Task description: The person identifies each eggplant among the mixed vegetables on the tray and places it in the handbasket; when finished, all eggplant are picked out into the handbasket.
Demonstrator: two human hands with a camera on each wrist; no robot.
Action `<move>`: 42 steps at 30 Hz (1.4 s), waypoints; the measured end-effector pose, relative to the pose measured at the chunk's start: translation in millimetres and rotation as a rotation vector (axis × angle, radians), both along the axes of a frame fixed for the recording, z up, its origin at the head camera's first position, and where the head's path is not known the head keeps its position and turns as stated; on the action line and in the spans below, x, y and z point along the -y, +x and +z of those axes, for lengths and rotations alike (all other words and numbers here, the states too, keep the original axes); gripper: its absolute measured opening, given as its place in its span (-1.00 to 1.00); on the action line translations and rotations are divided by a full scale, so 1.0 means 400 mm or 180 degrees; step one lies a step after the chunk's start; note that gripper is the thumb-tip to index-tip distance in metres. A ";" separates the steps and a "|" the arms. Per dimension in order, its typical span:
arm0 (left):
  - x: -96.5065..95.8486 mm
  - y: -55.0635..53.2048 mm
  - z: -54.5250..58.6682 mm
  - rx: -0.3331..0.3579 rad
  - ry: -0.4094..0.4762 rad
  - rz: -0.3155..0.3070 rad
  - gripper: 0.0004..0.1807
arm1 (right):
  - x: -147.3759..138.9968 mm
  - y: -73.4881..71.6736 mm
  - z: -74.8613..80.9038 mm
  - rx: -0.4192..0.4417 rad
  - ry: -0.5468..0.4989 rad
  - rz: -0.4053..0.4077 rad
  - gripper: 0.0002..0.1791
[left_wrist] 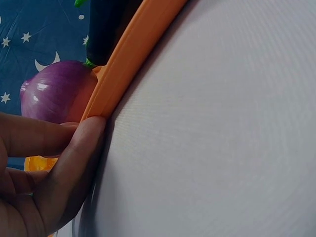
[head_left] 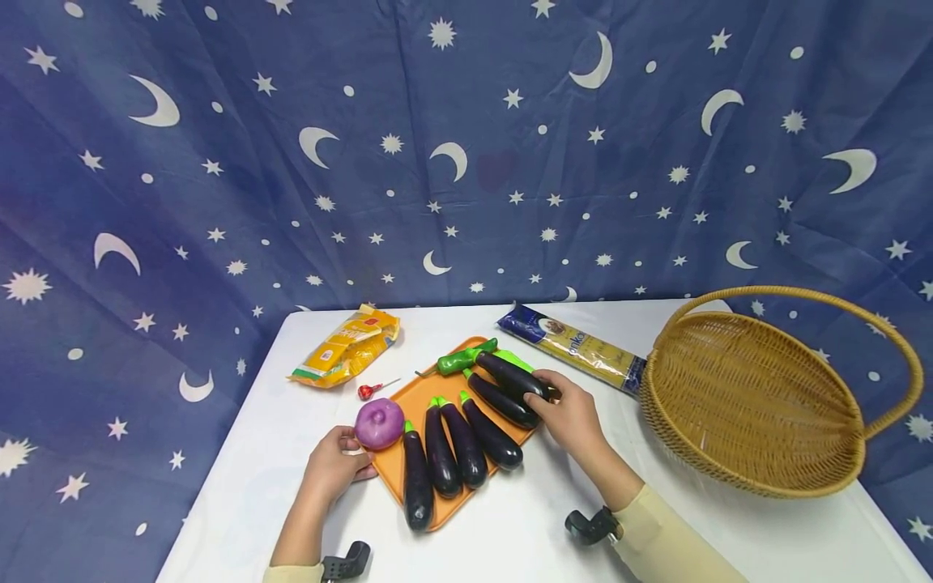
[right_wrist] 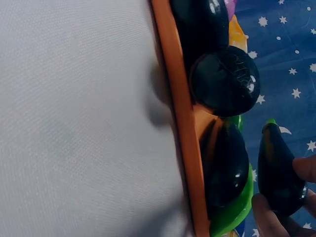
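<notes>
My left hand [head_left: 338, 465] pinches the corner of an orange tray [left_wrist: 128, 54] between thumb and fingers, beside a purple onion [head_left: 379, 423]. Over the tray's right side, my right hand [head_left: 572, 413] grips the thick end of a dark eggplant [right_wrist: 277, 170], its green stem pointing away; the right wrist view shows it raised off the others. Beneath it lies another eggplant [head_left: 501, 401]. Several more eggplants [head_left: 440, 453] lie side by side on the tray's near half. At the far corner are a green pepper [head_left: 457, 362] and a bright green item [right_wrist: 239, 210], partly hidden.
A yellow package [head_left: 346, 348] and a red lollipop [head_left: 368, 390] lie left of the tray on the white table. A blue and yellow pasta packet [head_left: 576, 346] lies behind right. A large wicker basket [head_left: 751, 405] with a tall handle stands at the right, near the right forearm.
</notes>
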State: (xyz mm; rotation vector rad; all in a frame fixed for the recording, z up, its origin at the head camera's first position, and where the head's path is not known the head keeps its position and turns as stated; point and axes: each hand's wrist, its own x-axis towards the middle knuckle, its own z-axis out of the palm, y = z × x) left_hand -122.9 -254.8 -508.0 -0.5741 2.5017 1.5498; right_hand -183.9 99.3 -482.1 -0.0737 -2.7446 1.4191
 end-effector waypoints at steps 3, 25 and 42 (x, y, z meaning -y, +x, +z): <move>0.000 -0.002 -0.001 0.0011 0.0013 0.0016 -0.38 | -0.003 0.001 0.008 -0.0045 -0.0037 -0.0008 -0.52; -0.001 -0.006 -0.001 0.0114 -0.0052 -0.0049 -0.33 | -0.078 0.024 0.061 -0.0244 -0.0077 -0.0046 -0.48; -0.002 -0.008 -0.001 0.0125 0.0134 -0.0040 -0.29 | -0.146 0.044 0.117 -0.0139 -0.0462 -0.0145 -0.48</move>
